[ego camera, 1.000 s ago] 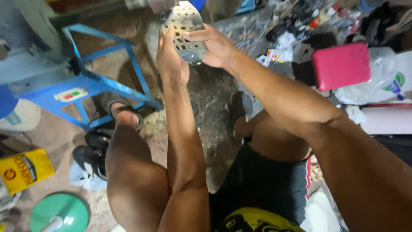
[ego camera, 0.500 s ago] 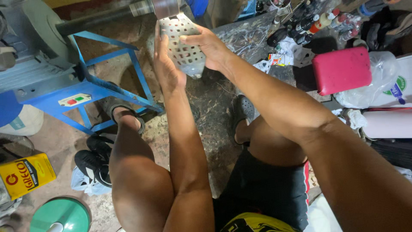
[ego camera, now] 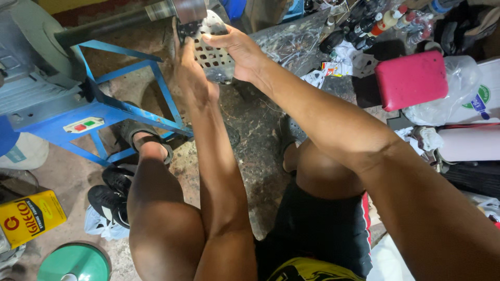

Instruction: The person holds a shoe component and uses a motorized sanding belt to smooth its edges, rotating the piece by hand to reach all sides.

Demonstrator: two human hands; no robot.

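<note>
Two hands of ours raised at perforated metal plate (ego camera: 214,57), plate pressed up against wheel end of grey shaft (ego camera: 182,10) on blue machine frame (ego camera: 112,112). Left hand (ego camera: 190,73) grips plate's left edge, fingers curled round it. Right hand (ego camera: 239,52) clasps plate's right side, thumb across top. Pink case (ego camera: 411,79) well right of plate. Yellow tin (ego camera: 28,217) and green lid (ego camera: 73,263) far below-left of plate, black shoes (ego camera: 112,195) near them.
</note>
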